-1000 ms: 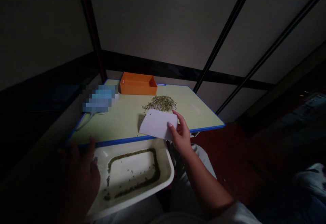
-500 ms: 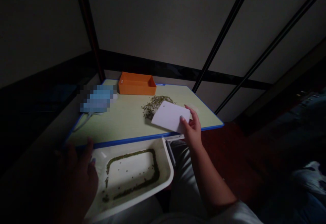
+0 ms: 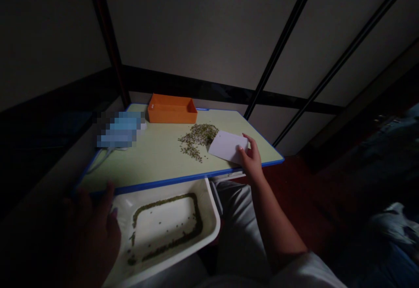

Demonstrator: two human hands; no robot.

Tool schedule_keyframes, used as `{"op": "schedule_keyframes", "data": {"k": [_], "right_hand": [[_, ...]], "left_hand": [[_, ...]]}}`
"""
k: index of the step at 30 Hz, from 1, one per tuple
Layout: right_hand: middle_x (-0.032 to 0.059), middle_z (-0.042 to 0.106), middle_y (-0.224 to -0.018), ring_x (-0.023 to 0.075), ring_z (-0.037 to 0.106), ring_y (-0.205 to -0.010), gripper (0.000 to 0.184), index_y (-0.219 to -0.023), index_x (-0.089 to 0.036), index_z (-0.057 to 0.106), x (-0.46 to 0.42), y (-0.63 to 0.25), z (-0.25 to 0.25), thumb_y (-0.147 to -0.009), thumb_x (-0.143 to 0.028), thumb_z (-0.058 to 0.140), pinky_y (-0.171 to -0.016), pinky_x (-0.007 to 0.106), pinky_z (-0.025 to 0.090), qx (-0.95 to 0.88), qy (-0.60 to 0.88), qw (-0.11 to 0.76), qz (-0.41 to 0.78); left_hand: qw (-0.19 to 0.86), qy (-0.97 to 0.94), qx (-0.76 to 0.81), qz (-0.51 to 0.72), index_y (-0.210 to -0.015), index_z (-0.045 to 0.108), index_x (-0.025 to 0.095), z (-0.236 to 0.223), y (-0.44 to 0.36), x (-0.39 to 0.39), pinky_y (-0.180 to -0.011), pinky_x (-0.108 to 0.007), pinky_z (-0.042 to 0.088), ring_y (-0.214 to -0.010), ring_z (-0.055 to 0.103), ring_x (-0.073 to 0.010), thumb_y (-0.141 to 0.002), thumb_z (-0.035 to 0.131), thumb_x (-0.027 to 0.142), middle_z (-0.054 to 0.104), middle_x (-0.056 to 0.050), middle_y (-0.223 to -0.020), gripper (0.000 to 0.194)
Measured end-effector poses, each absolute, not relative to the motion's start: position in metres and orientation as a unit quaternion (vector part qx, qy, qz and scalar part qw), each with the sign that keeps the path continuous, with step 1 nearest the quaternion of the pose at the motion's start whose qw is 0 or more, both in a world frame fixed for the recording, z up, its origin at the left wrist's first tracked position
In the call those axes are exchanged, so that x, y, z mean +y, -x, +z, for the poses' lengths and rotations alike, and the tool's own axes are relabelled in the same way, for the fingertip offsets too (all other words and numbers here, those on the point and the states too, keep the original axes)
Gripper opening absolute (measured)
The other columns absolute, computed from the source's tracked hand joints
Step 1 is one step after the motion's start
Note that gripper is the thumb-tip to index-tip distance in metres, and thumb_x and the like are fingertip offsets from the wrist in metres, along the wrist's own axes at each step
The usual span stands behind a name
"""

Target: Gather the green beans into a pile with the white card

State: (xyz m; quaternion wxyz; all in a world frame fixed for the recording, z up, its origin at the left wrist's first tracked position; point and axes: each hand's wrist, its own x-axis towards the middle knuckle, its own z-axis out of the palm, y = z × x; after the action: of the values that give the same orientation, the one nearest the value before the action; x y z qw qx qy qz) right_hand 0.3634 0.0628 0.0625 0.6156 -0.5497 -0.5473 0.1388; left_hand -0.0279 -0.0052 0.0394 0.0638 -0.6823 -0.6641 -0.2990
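My right hand (image 3: 251,159) grips a flat white plastic card (image 3: 226,146) by its right end, thumb on top. The card is tilted over the table, its left edge beside a scattered pile of small greenish-brown grains (image 3: 200,135). Whether its lower edge touches the tabletop I cannot tell. In deep shadow at lower left, my left hand (image 3: 93,235) has its fingers apart near the left side of a white plastic tub (image 3: 213,223). The tub sits below the table's front edge, and more grains lie in a band around its bottom.
The pale green table (image 3: 157,157) has a blue edge. An orange box (image 3: 172,115) stands at its back left. Left of that lies a blurred-out bluish object (image 3: 121,128) with a cable. A panelled wall (image 3: 196,30) rises behind the table; reddish floor (image 3: 288,192) shows at right.
My right hand has drawn the card to the right, uncovering more of the grains, which now trail toward the table's front. My left hand stays by the tub. The view has shifted slightly.
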Motion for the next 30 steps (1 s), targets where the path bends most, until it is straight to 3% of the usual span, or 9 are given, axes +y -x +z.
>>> {"op": "schedule_keyframes", "data": {"k": [6,12,14,17,21,24,30], "right_hand": [[0.0048,0.062,-0.114,0.0162,0.056,-0.078,0.049,-0.123,-0.027,0.056,0.086,-0.354,0.076,-0.075,-0.031,0.065,-0.062,0.026,0.045,-0.537,0.518,0.617,0.252],[-0.0002,0.063,-0.091,0.0127,0.052,-0.065,0.050,-0.120,-0.027,0.056,0.091,-0.355,0.080,-0.072,-0.031,0.068,-0.053,0.021,0.038,-0.530,0.506,0.601,0.319],[-0.0003,0.063,-0.091,0.0126,0.052,-0.065,0.049,-0.119,-0.027,0.057,0.089,-0.355,0.081,-0.072,-0.032,0.069,-0.053,0.021,0.038,-0.526,0.509,0.602,0.318],[0.0003,0.065,-0.092,0.0133,0.053,-0.066,0.049,-0.118,-0.026,0.057,0.084,-0.355,0.081,-0.071,-0.032,0.069,-0.053,0.022,0.038,-0.517,0.523,0.606,0.304],[0.0012,0.066,-0.095,0.0141,0.053,-0.067,0.048,-0.117,-0.026,0.058,0.079,-0.354,0.081,-0.070,-0.034,0.068,-0.055,0.023,0.039,-0.507,0.535,0.610,0.291],[0.0027,0.066,-0.103,0.0145,0.054,-0.070,0.048,-0.117,-0.025,0.058,0.078,-0.354,0.080,-0.071,-0.034,0.068,-0.059,0.024,0.041,-0.510,0.530,0.616,0.280],[0.0037,0.064,-0.109,0.0141,0.053,-0.070,0.046,-0.119,-0.025,0.056,0.077,-0.355,0.075,-0.075,-0.034,0.066,-0.058,0.024,0.040,-0.523,0.511,0.626,0.271]], "left_hand": [[0.053,0.683,-0.672,-0.281,-0.132,0.053,-0.002,0.043,0.026,-0.003,-0.108,-0.074,0.033,-0.142,0.026,-0.0565,-0.093,0.029,0.034,0.040,-0.032,-0.142,0.058],[0.057,0.685,-0.667,-0.287,-0.136,0.051,0.003,0.038,0.029,-0.004,-0.113,-0.071,0.029,-0.145,0.020,-0.0537,-0.093,0.029,0.035,0.036,-0.027,-0.148,0.057],[0.058,0.693,-0.656,-0.294,-0.145,0.042,0.012,0.035,0.031,-0.004,-0.112,-0.071,0.030,-0.147,0.016,-0.0525,-0.092,0.034,0.033,0.030,-0.023,-0.153,0.057],[0.083,0.703,-0.636,-0.309,-0.155,0.016,0.029,0.033,0.028,-0.005,-0.113,-0.075,0.026,-0.149,0.010,-0.0520,-0.090,0.043,0.027,0.019,-0.018,-0.161,0.070],[0.114,0.709,-0.618,-0.320,-0.153,-0.003,0.039,0.033,0.015,-0.004,-0.113,-0.078,0.021,-0.149,-0.001,-0.0535,-0.085,0.050,0.020,0.002,-0.014,-0.166,0.088],[0.090,0.703,-0.630,-0.316,-0.154,0.000,0.038,0.032,0.004,-0.002,-0.115,-0.075,0.019,-0.150,-0.003,-0.0514,-0.084,0.049,0.017,-0.001,-0.013,-0.166,0.088],[0.048,0.713,-0.640,-0.282,-0.154,0.021,0.022,0.033,-0.013,0.005,-0.119,-0.066,0.016,-0.152,-0.001,-0.0458,-0.088,0.041,0.018,0.001,-0.019,-0.165,0.069]]}}
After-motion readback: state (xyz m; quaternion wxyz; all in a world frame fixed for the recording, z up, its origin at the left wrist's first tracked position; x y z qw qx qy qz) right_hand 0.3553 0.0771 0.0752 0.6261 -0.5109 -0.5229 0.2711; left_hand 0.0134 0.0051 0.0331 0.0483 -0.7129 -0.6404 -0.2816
